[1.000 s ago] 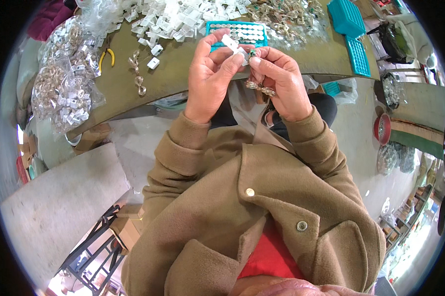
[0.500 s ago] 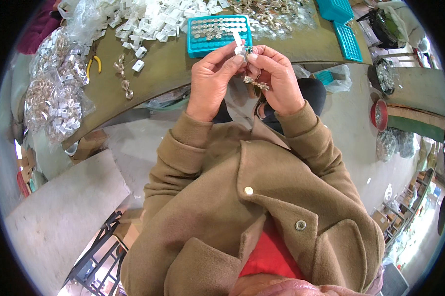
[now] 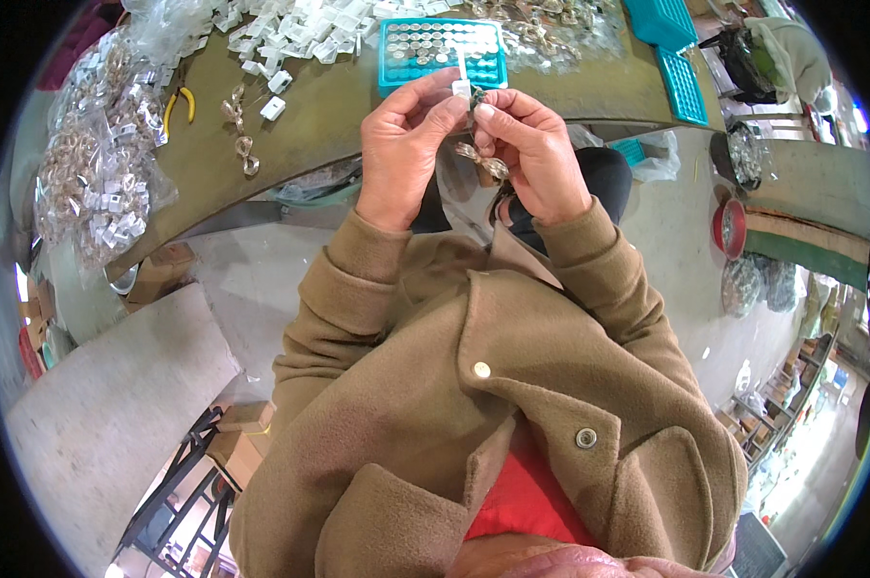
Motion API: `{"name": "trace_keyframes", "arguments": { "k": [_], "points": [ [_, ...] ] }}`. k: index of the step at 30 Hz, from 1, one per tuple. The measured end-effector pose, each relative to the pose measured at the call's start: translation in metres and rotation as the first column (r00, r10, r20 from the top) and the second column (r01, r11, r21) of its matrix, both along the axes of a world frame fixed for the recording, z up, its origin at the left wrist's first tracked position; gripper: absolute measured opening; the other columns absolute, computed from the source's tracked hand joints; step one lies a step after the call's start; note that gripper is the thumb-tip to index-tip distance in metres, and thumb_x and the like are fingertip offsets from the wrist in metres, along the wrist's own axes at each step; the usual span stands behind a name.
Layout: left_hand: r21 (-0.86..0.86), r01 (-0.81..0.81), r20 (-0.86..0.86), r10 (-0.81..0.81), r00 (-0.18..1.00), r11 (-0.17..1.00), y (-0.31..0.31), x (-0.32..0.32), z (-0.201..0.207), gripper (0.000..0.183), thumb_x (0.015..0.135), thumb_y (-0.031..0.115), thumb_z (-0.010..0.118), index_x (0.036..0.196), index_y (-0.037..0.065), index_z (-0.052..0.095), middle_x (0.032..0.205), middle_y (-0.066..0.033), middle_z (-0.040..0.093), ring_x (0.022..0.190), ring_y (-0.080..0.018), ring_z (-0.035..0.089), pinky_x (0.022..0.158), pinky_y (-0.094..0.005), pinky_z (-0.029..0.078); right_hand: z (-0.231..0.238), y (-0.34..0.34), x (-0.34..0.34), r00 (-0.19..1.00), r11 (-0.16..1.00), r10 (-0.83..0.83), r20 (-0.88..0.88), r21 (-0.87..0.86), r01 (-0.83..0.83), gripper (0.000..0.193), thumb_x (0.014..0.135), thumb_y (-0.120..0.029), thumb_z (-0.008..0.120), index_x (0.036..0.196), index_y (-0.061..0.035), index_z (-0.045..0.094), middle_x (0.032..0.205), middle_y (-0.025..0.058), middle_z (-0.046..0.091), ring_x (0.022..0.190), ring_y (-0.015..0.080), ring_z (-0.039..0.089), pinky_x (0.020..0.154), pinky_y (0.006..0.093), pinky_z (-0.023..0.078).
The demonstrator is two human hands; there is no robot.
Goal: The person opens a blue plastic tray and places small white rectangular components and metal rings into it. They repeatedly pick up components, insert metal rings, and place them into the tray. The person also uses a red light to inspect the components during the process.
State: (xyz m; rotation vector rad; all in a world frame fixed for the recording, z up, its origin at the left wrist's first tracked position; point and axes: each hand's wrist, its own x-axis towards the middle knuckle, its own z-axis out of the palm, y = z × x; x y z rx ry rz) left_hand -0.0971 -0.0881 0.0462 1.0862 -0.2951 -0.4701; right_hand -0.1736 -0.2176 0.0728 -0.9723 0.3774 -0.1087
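Observation:
My left hand [image 3: 403, 154] pinches a small white plastic battery case [image 3: 462, 89] with a pale strip standing up from it. My right hand [image 3: 541, 159] is closed against it, thumb and finger on a small dark-green end piece [image 3: 477, 96]. From that piece hangs a coiled bundle of thin-wire string lights [image 3: 481, 162], below my right fingertips. Just beyond both hands, a blue tray [image 3: 385, 73] carries rows of silver button cells [image 3: 440, 40]. How the end piece sits against the case is too small to tell.
White cases [image 3: 310, 37] lie heaped at the far left of the table [image 3: 300, 125], with wire bundles [image 3: 551, 24] to their right. Yellow-handled pliers [image 3: 190, 104] and another bundle [image 3: 242, 135] lie at left, beside stuffed clear bags [image 3: 88, 183]. More blue trays [image 3: 681, 85] stand far right.
Both hands stay together on the case and end piece, having turned slightly. The case shows more fully, and the hanging bundle has swung left. The whole view has shifted a little.

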Motion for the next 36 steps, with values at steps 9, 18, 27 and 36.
{"name": "trace_keyframes", "arguments": {
  "k": [9, 18, 27, 36],
  "points": [
    [0.04, -0.052, 0.215, 0.042, 0.976, 0.998, -0.003, -0.013, -0.003, 0.03, 0.094, 0.004, 0.062, 0.124, 0.004, 0.066, 0.105, -0.0028, 0.068, 0.091, -0.0064, 0.059, 0.079, -0.0216, 0.05, -0.003, -0.002, -0.003, 0.993, 0.995, 0.008, 0.114, -0.099, 0.004, 0.006, 0.09, -0.007, 0.064, 0.091, -0.0013, 0.062, 0.078, 0.0015, 0.062, 0.068, 0.0075, 0.055, 0.064, 0.022, 0.045],
    [0.173, -0.051, 0.307, -0.005, 0.952, 0.984, -0.002, -0.025, 0.006, 0.028, 0.096, 0.01, 0.062, 0.123, 0.003, 0.066, 0.101, -0.0044, 0.071, 0.086, -0.0062, 0.06, 0.075, -0.022, 0.051, 0.005, 0.004, -0.015, 0.988, 0.923, -0.095, 0.118, -0.361, 0.132, 0.006, 0.089, -0.002, 0.064, 0.09, 0.0036, 0.063, 0.075, 0.0039, 0.066, 0.066, 0.0069, 0.059, 0.059, 0.0203, 0.047],
    [0.255, 0.0, 0.051, -0.013, 0.999, 0.967, 0.009, -0.04, 0.016, 0.025, 0.093, 0.016, 0.065, 0.107, -0.003, 0.07, 0.09, -0.0037, 0.07, 0.076, -0.007, 0.063, 0.067, -0.0206, 0.052, 0.005, 0.005, -0.034, 0.995, 0.813, 0.045, 0.087, -0.582, 0.014, 0.007, 0.088, -0.004, 0.062, 0.089, 0.0026, 0.061, 0.075, 0.0056, 0.065, 0.065, 0.0061, 0.057, 0.056, 0.0217, 0.046],
    [0.089, -0.034, -0.016, 0.036, 0.999, 0.995, 0.024, -0.05, 0.031, 0.022, 0.095, 0.015, 0.059, 0.106, -0.001, 0.068, 0.094, -0.0075, 0.072, 0.062, -0.0017, 0.052, 0.051, -0.0161, 0.043, 0.008, 0.019, -0.038, 0.891, 0.455, 0.016, 0.454, -0.797, 0.397, 0.013, 0.084, 0.001, 0.057, 0.097, -0.0032, 0.057, 0.078, 0.0003, 0.063, 0.067, 0.0054, 0.052, 0.058, 0.0215, 0.043]
  ]
}}
